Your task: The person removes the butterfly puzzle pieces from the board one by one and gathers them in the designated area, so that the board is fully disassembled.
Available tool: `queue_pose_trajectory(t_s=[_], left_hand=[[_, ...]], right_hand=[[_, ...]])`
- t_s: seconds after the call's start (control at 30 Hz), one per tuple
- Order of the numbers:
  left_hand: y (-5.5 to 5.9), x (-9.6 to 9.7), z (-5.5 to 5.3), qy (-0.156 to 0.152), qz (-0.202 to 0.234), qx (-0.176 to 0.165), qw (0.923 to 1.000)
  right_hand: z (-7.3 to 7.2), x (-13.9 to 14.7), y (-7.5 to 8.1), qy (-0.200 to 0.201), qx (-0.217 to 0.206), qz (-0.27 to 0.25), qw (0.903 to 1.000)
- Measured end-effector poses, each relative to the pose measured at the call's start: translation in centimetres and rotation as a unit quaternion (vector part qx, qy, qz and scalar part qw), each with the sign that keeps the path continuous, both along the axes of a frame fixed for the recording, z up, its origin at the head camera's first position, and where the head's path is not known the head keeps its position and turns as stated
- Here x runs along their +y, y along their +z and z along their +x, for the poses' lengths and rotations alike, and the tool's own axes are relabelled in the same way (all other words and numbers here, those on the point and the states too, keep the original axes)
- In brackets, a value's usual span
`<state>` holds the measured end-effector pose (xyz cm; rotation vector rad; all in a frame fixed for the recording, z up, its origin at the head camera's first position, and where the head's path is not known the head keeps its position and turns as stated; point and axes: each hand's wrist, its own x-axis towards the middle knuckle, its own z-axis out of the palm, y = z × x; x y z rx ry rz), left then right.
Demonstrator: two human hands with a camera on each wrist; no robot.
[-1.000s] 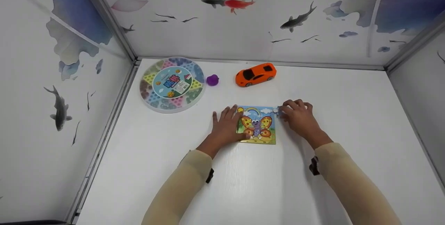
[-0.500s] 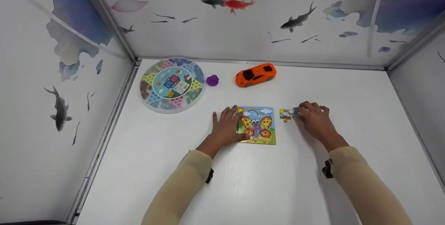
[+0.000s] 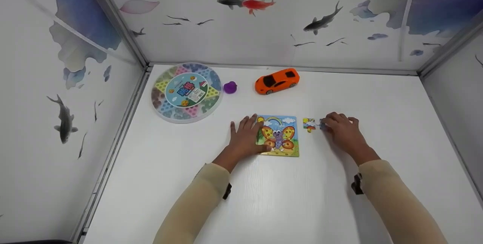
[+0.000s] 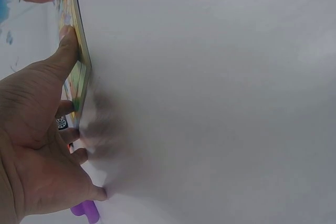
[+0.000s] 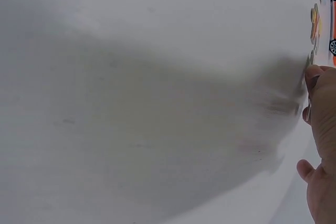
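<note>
Two bare hands in beige sleeves (image 3: 202,191) work over a white table (image 3: 271,202).

Head view: a flat, square puzzle board (image 3: 281,136) printed with an orange-winged butterfly lies near table centre. Left hand (image 3: 245,138), at its 9 o'clock, is spread, thumb and index finger on the board. Right hand (image 3: 345,134), at 3 o'clock, has curled fingers pinching a small blue-grey jigsaw piece (image 3: 322,123). Between right hand and board: a loose multicoloured jigsaw piece (image 3: 309,123), flat, tab toward 6 o'clock. From the board, an orange toy car (image 3: 277,82) sits at 12 o'clock; a flat, round, multicoloured box (image 3: 186,92) at 10, with a small rounded purple object (image 3: 230,87) just beside it.

Left wrist view: thumb rests on the board's printed face; the purple object shows near the little finger, toward 7 o'clock.

Right wrist view: pinched piece mostly hidden by fingers; loose piece near 2 o'clock, car beyond, cut off.
</note>
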<state>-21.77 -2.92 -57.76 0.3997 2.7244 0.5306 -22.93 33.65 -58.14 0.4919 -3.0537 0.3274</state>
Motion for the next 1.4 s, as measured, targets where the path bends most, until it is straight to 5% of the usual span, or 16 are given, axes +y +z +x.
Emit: queue_pose_trajectory(t_s=[1.03, 1.4], left_hand=[[-0.3, 0.1, 0.0, -0.003, -0.006, 0.001, 1.0000], [0.1, 0.0, 0.1, -0.002, -0.002, 0.005, 1.0000]], right_hand=[[-0.1, -0.3, -0.3, 0.010, 0.005, 0.011, 0.9999], [-0.1, -1.8, 0.0, 0.018, -0.001, -0.034, 0.9993]])
